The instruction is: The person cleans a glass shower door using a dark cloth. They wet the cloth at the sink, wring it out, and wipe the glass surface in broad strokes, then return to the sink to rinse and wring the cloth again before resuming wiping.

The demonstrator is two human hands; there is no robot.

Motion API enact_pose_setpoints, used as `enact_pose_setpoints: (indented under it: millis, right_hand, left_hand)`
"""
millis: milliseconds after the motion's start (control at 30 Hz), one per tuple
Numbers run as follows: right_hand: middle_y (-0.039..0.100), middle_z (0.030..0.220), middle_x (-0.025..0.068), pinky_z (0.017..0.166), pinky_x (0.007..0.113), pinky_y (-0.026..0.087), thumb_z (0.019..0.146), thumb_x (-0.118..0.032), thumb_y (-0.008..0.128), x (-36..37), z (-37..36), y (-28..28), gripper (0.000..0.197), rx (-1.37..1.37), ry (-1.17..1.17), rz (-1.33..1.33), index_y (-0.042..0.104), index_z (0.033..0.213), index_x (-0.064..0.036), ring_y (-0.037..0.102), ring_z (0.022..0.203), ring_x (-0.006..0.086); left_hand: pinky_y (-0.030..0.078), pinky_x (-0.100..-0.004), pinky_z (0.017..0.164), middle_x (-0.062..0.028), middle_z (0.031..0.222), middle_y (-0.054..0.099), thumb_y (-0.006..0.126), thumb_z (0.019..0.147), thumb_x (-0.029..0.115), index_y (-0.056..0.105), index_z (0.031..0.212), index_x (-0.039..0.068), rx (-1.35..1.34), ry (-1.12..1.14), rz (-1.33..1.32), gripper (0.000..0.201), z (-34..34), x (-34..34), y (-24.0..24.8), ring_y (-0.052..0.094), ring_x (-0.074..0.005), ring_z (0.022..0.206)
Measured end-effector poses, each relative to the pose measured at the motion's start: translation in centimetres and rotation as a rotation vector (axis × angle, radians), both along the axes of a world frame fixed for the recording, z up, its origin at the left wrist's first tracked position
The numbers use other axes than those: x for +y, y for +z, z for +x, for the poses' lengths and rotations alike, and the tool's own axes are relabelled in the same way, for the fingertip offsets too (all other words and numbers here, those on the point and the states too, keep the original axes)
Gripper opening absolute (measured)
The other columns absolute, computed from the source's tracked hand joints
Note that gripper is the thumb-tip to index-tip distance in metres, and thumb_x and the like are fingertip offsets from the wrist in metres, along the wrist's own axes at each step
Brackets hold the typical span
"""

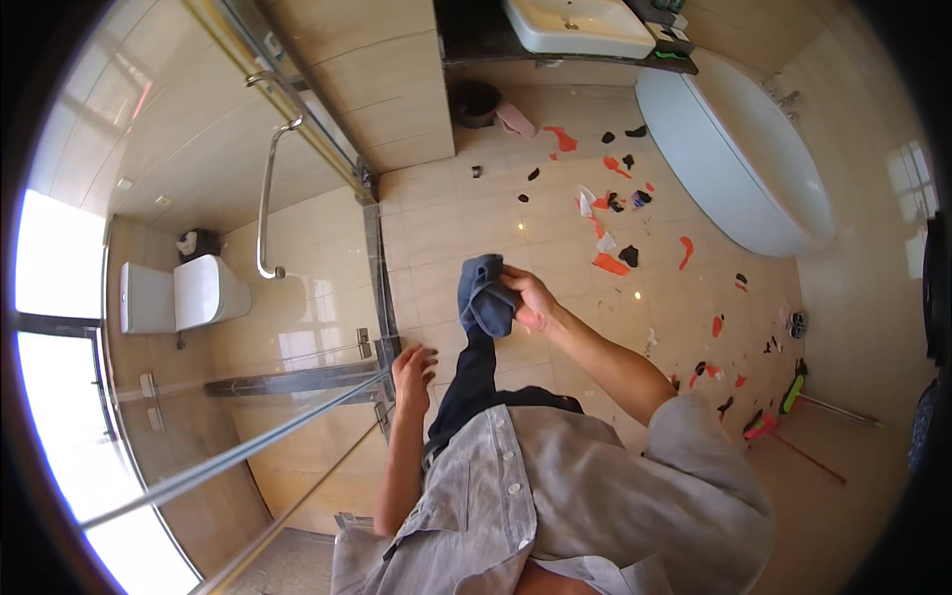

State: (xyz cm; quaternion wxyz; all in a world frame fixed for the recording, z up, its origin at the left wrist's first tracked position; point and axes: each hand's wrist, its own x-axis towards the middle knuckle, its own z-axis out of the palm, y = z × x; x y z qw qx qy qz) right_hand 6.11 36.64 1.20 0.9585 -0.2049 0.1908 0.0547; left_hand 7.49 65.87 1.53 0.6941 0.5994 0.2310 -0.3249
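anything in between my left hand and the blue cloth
Nothing visible stands between the left hand and the blue cloth, held in the right hand; the dark trouser leg shows beside that path.

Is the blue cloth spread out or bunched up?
Bunched up: the cloth shows overlapping folds where the right hand grips it, rather than one flat sheet.

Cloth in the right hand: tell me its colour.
The cloth is a dull, greyish dark blue, best seen in the head view.
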Motion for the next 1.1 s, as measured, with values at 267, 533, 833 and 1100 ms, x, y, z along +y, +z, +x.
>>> enact_pose_setpoints:
  millis: [267,533,833,1100]
  right_hand:
    - [0.063,0.129,0.0142,0.102,0.042,0.052,0.1,-0.011,0.053,-9.7,5.7,5.0,0.039,-0.17,-0.366,0.104,0.049,0.138,0.0001,0.064,0.114,0.0258]
    - [0.066,0.12,0.0138,0.097,0.038,0.055,0.101,-0.014,0.053,-20.9,11.6,-0.8,0.031,-0.054,-0.397,0.226,0.055,0.128,-0.0002,0.067,0.105,0.0233]
    - [0.068,0.109,0.0123,0.092,0.042,0.054,0.098,-0.025,0.055,-42.2,21.7,-2.9,0.035,0.234,-0.17,-0.106,0.06,0.124,-0.0029,0.067,0.101,0.0247]
    - [0.063,0.119,0.0098,0.09,0.057,0.052,0.1,-0.048,0.052,-56.6,29.1,0.0,0.046,0.26,-0.135,-0.003,0.056,0.129,-0.0129,0.062,0.111,0.0291]
  left_hand:
    - [0.044,-0.0389,0.096,-0.0148,0.122,0.067,0.046,0.098,0.062,0.064,0.122,-0.003,-0.087,-0.624,-0.29,0.072,18.4,-22.3,6.5,0.058,-0.0242,0.12]
    - [0.046,-0.025,0.063,-0.0046,0.087,0.067,0.063,0.098,0.031,0.069,0.104,-0.006,-0.078,-0.854,-0.11,0.037,24.9,-39.1,6.5,0.06,-0.0108,0.071]
    - [0.05,-0.026,0.07,-0.0055,0.093,0.071,0.059,0.099,0.016,0.07,0.103,-0.003,-0.281,-0.495,-0.017,0.022,32.5,-56.8,0.7,0.064,-0.0113,0.079]
    - [0.051,-0.0275,0.074,-0.0065,0.094,0.071,0.062,0.098,0.016,0.069,0.103,-0.005,-0.363,-0.414,-0.07,0.023,43.3,-72.7,5.1,0.064,-0.0128,0.082]
